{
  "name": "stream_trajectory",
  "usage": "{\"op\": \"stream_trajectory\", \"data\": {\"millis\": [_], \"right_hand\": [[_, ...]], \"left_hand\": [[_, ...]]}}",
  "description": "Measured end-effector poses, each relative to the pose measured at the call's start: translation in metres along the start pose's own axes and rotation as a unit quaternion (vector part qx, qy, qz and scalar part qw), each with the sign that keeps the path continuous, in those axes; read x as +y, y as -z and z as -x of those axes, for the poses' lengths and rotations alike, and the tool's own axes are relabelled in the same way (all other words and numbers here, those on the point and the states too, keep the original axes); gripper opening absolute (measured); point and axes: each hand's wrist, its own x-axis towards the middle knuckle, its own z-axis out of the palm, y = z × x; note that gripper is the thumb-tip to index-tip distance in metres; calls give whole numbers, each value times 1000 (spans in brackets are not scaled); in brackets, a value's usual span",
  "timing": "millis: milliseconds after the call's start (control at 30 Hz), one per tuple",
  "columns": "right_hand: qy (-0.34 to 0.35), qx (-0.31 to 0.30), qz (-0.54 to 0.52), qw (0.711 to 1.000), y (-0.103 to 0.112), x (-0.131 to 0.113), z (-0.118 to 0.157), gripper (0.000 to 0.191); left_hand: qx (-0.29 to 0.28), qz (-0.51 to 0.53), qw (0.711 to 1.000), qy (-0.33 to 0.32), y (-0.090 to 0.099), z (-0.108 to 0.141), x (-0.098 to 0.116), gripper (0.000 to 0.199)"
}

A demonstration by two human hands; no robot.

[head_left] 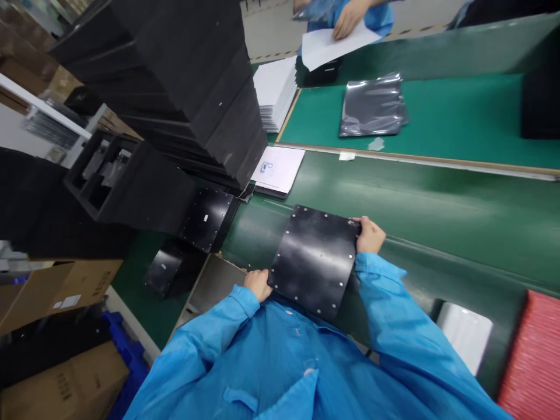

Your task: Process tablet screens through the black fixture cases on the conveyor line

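Between my two hands is a black rectangular panel [315, 256] with small light dots, like screw heads, along its edges. My left hand [258, 284] is closed on its lower left corner. At the upper right corner, my right hand [370, 235] grips the edge, thumb side toward the panel. The panel is tilted above the green work surface near my body. A similar black panel [209, 219] with a small white label lies to the left, and another dark labelled piece [164, 269] sits below it. What lies under the held panel is hidden.
A tall stack of black foam blocks [205, 87] rises at the left. Beyond are white sheets [277, 166], a white stack [275, 87] and plastic-wrapped dark sheets [371, 108]. A co-worker's hand [350, 18] holds white paper. Red bubble wrap [534, 356] and a white object [464, 332] are right.
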Motion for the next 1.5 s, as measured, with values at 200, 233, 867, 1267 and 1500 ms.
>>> {"op": "stream_trajectory", "data": {"millis": [200,233,867,1267,1500], "right_hand": [[164,123,152,967,5,-23,27,26],[209,139,178,951,0,-28,37,27],[-125,-304,78,941,-214,-8,198,35],[-56,-47,51,996,28,-19,162,57],[105,4,213,971,111,22,106,72]], "left_hand": [[62,21,991,-114,60,-33,-94,22],[102,26,989,-102,78,-44,-124,25],[190,545,808,115,43,-91,-247,54],[19,621,780,-76,57,-87,-39,48],[257,299,893,-218,54,-51,14,44]]}}
